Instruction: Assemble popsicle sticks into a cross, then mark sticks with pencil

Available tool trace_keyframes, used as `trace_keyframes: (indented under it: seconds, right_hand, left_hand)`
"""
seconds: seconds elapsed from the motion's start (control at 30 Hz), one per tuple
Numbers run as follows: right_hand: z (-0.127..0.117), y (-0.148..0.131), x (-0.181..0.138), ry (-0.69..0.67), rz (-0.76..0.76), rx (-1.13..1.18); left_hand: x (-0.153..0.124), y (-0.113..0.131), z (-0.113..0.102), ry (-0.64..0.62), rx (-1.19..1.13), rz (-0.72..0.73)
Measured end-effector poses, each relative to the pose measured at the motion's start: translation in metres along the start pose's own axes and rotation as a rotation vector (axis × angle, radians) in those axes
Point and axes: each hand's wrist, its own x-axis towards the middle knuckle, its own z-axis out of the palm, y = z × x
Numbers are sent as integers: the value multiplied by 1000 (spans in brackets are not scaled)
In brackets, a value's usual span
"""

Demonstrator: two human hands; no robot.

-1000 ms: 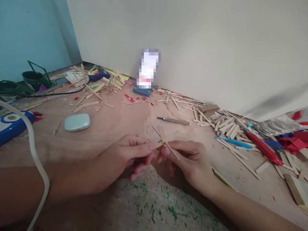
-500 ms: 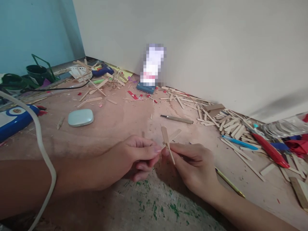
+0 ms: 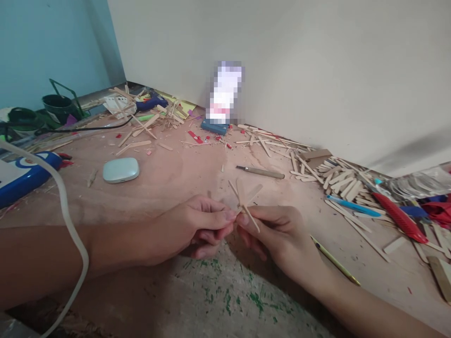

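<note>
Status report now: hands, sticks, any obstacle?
Left hand, right hand: both pinching. Crossed wooden sticks held above table. White cable crossing before left forearm, away from sticks.

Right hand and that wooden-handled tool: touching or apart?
Apart. The head view shows bare tabletop between the right hand and the wooden-handled tool lying beyond it.

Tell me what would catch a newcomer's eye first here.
Probably the bright, pixelated screen at the back, before the pale wall. Next, front and centre, the crossed wooden sticks held between the left hand and right hand. The red handle also stands out, lying at right.
</note>
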Motion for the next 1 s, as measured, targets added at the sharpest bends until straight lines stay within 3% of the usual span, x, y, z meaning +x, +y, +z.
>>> trace_keyframes:
  seconds: [0.13,0.27,0.5,0.7,1.0]
  right_hand:
    - [1,1,1,57,-25,-26]
    - [-1,3,2,14,-30,-7]
    - [-5,5,4,45,-136,-91]
    - [-2,7,-3,149,-211,-209]
    - [0,2,1,83,-213,-209]
  left_hand:
    - [-2,0,2,-2,-22,2]
    - [-2,0,0,-22,-2,18]
    - [2,1,-4,50,41,100]
    - [2,-2,-6,43,53,107]
    - [2,-2,1,37,-30,109]
